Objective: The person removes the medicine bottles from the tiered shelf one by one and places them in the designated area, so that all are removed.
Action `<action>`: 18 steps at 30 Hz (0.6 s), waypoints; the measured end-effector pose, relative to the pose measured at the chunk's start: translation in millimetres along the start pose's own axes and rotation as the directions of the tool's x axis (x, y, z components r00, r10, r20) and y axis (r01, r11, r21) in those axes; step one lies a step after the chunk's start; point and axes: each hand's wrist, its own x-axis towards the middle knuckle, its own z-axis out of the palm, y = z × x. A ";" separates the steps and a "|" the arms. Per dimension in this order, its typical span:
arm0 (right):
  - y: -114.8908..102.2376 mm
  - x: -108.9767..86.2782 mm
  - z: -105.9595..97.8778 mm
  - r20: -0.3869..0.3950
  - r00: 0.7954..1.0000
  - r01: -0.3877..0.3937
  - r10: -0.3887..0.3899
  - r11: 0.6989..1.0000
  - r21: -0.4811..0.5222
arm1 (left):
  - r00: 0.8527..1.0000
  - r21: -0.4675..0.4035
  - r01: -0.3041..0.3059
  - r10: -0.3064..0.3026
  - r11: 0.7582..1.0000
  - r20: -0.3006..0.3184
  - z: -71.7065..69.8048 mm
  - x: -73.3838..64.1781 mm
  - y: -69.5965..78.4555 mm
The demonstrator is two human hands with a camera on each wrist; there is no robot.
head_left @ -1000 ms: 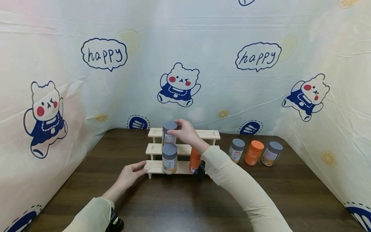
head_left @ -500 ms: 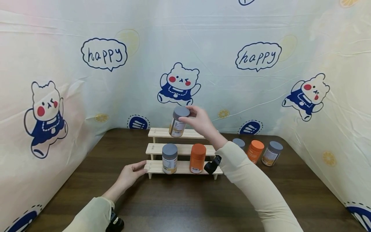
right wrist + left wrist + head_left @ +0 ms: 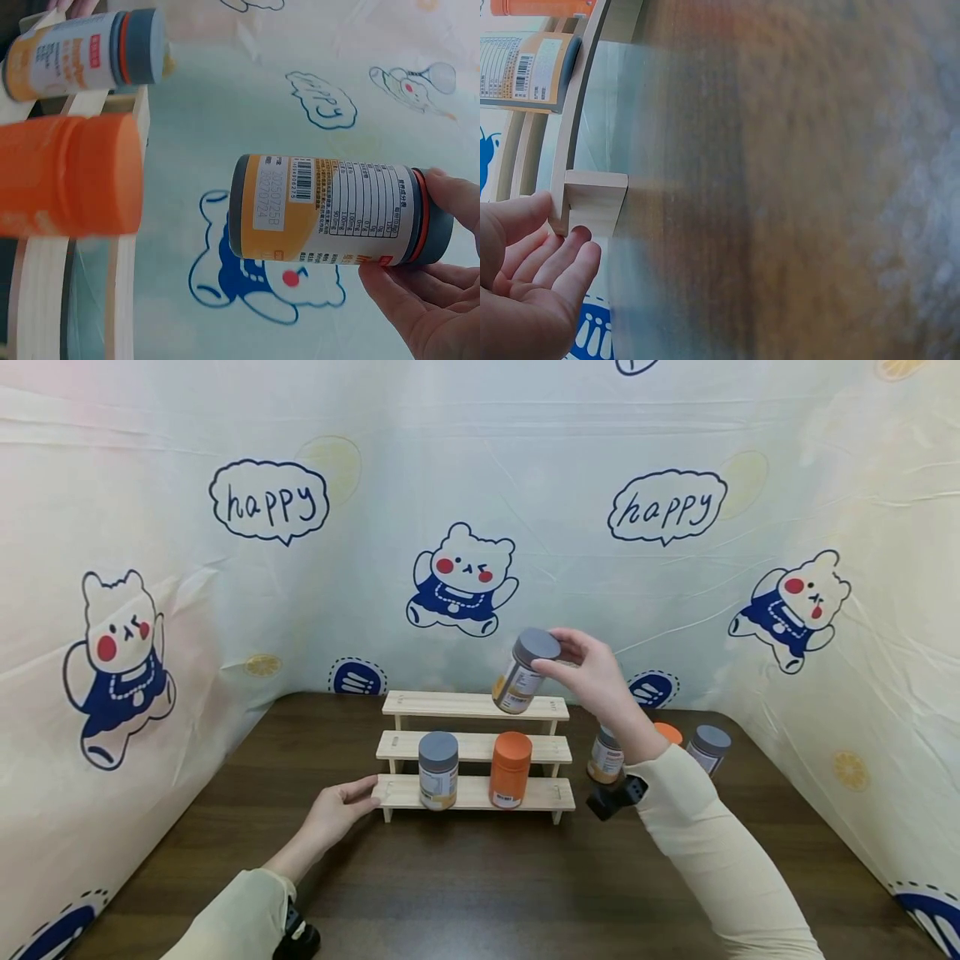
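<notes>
My right hand (image 3: 592,672) holds a grey-lidded supplement jar (image 3: 517,672) by its lid, raised over the right part of the wooden tiered rack (image 3: 477,793). The jar tilts, its base towards the left. In the right wrist view the thumb and fingers pinch the lid of this jar (image 3: 322,210), and its printed label shows. My left hand (image 3: 341,810) holds the left end of the rack's lowest step, thumb above and fingers beneath in the left wrist view. On that step stand another grey-lidded jar (image 3: 438,772) and an orange jar (image 3: 512,770).
Right of the rack, partly behind my right arm, stand a grey-lidded jar (image 3: 604,756), an orange jar (image 3: 667,732) and another grey-lidded jar (image 3: 707,747). A printed curtain (image 3: 555,468) encloses the dark wooden table (image 3: 480,893) at the back and sides.
My right hand has lifted the grey-lidded jar off the left of the rack's upper steps and carried it rightwards, tilting it. The left hand stays at the rack's end.
</notes>
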 end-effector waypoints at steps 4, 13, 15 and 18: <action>8.1 -12.1 -12.8 -0.009 1.000 -0.004 0.004 1.000 -0.026 | 1.000 -0.020 0.008 -0.008 1.000 0.009 -0.1 -1.3 1.2; 26.0 -37.1 -33.5 -0.035 0.997 -0.074 0.072 0.995 -0.063 | 1.000 -0.037 0.014 -0.013 0.999 0.018 -0.4 -3.4 2.5; 31.0 -43.0 -36.8 -0.039 0.995 -0.092 0.089 0.993 -0.080 | 1.000 -0.038 0.014 -0.013 0.999 0.016 -0.3 -3.5 3.2; 42.1 -51.0 -41.7 -0.044 0.994 -0.107 0.103 0.990 -0.089 | 1.000 -0.040 0.014 -0.013 0.999 0.014 -0.2 -3.8 4.1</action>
